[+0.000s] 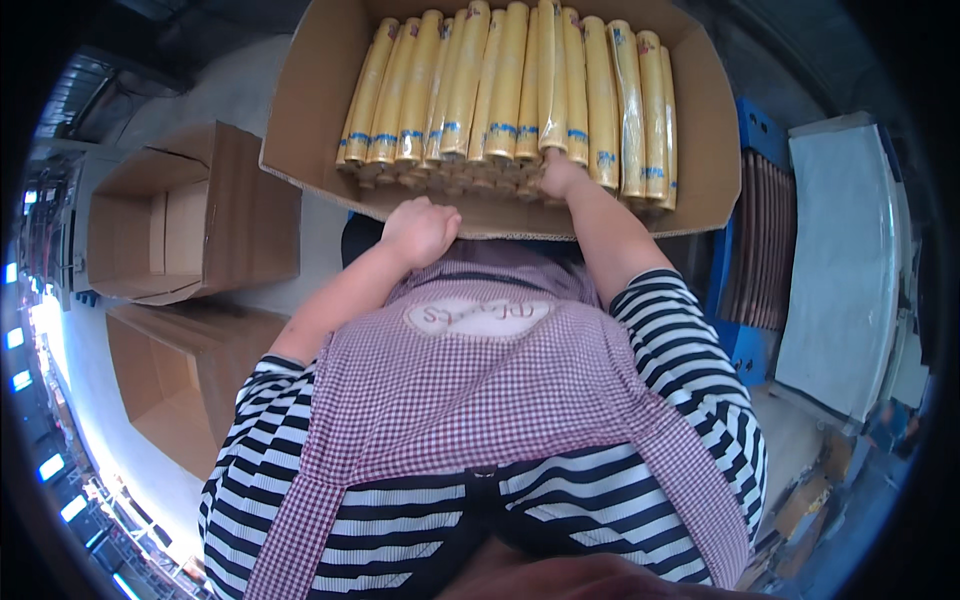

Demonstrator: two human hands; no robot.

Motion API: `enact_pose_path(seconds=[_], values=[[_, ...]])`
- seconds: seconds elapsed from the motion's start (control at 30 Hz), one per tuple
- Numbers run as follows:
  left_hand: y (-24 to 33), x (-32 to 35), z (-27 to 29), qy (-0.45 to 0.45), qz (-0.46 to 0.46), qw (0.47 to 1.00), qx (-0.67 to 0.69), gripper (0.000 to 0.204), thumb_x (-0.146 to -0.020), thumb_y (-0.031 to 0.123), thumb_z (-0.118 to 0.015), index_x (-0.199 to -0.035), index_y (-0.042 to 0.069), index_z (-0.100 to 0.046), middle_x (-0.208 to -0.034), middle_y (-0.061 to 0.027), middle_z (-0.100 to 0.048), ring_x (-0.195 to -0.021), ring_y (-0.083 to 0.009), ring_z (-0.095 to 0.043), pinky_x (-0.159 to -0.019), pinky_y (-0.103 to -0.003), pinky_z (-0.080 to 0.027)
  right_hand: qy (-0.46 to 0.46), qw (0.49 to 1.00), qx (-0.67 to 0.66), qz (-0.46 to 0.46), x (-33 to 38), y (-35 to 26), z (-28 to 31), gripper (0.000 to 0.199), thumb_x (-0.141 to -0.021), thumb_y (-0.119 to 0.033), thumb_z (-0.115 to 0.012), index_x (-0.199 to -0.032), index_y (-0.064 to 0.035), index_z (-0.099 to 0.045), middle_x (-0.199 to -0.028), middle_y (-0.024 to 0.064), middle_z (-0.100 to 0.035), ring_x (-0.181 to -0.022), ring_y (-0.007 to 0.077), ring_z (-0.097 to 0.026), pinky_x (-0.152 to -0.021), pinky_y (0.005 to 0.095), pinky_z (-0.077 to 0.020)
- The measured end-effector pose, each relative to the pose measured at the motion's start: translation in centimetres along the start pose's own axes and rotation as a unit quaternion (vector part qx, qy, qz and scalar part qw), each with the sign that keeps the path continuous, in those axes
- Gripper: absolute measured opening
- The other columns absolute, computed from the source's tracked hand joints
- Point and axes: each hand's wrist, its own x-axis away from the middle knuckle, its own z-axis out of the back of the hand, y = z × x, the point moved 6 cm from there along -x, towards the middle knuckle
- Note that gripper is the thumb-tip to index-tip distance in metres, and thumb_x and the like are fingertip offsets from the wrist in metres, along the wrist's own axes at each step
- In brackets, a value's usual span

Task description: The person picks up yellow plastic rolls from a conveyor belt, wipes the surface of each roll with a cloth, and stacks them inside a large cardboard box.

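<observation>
A large open cardboard box [700, 150] stands in front of me. Inside it is a row of long yellow rolls [468, 85] in clear wrapping, with blue marks near their near ends. Below this row, the ends of more rolls show in the box. My right hand [562, 178] reaches over the near wall and is closed round the near end of one yellow roll [552, 85], which sits a little above its neighbours. My left hand [422, 232] is closed over the near rim of the box, left of the middle; its fingertips are hidden.
Two more open cardboard boxes, one upper [250, 215] and one lower [165, 380], stand on the floor to my left. On the right are a blue frame with stacked brown sheets [765, 245] and a pale, flat-topped surface [838, 270].
</observation>
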Motion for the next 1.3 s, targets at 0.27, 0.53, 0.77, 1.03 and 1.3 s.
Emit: enact_pose_path(seconds=[0.27, 0.53, 0.77, 1.03, 1.3], values=[[-0.3, -0.6, -0.4, 0.028, -0.006, 1.000, 0.010, 0.041, -0.102, 0.033, -0.033, -0.095, 0.010, -0.066, -0.093, -0.0141, -0.070, -0.096, -0.0350, -0.063, -0.087, -0.048, -0.050, -0.007, 0.987, -0.116, 0.115, 1.0, 0.6, 1.7, 0.045, -0.084, -0.027, -0.071, -0.119, 0.0000, -0.065, -0.110, 0.0173, -0.070, -0.102, 0.0278, -0.067, -0.091, 0.0370, -0.0519], [-1.1, -1.7, 0.4, 0.039, -0.001, 0.999, -0.002, 0.039, -0.101, 0.033, -0.034, -0.094, 0.012, -0.067, -0.094, -0.0165, -0.070, -0.095, -0.0377, -0.064, -0.083, -0.052, -0.050, 0.494, 0.812, -0.303, 0.068, 17.8, 12.7, 7.1, 0.036, -0.090, -0.016, -0.066, -0.122, -0.0011, -0.060, -0.112, 0.0160, -0.066, -0.105, 0.0275, -0.064, -0.094, 0.0368, -0.0490], [-0.7, -1.7, 0.5, 0.027, 0.009, 1.000, 0.011, 0.042, -0.100, 0.033, -0.032, -0.092, 0.008, -0.065, -0.096, -0.0198, -0.069, -0.096, -0.0398, -0.064, -0.087, -0.053, -0.049, 0.390, 0.900, -0.168, -0.101, 25.1, 21.7, -10.3, 0.063, -0.091, -0.032, -0.063, -0.146, -0.0079, -0.044, -0.150, 0.0267, -0.037, -0.137, 0.0415, -0.039, -0.113, 0.0444, -0.0330], [-1.5, -3.4, 0.9, 0.016, 0.037, 0.999, 0.014, 0.045, -0.099, 0.035, -0.031, -0.099, 0.008, -0.067, -0.101, -0.0207, -0.069, -0.098, -0.0395, -0.065, -0.088, -0.052, -0.049, 0.366, 0.880, -0.194, -0.232, 25.5, 22.7, -10.1, 0.060, -0.091, -0.042, -0.062, -0.140, -0.0085, -0.050, -0.139, 0.0235, -0.049, -0.130, 0.0390, -0.047, -0.110, 0.0435, -0.0374], [-1.1, -2.6, 0.7, 0.035, 0.037, 0.999, 0.017, 0.043, -0.098, 0.035, -0.033, -0.095, 0.008, -0.067, -0.098, -0.0203, -0.069, -0.095, -0.0394, -0.065, -0.086, -0.052, -0.049, 0.364, 0.885, -0.186, -0.224, 24.3, 21.3, -8.8, 0.060, -0.090, -0.043, -0.062, -0.140, -0.0105, -0.051, -0.140, 0.0238, -0.049, -0.128, 0.0396, -0.049, -0.109, 0.0438, -0.0388]])
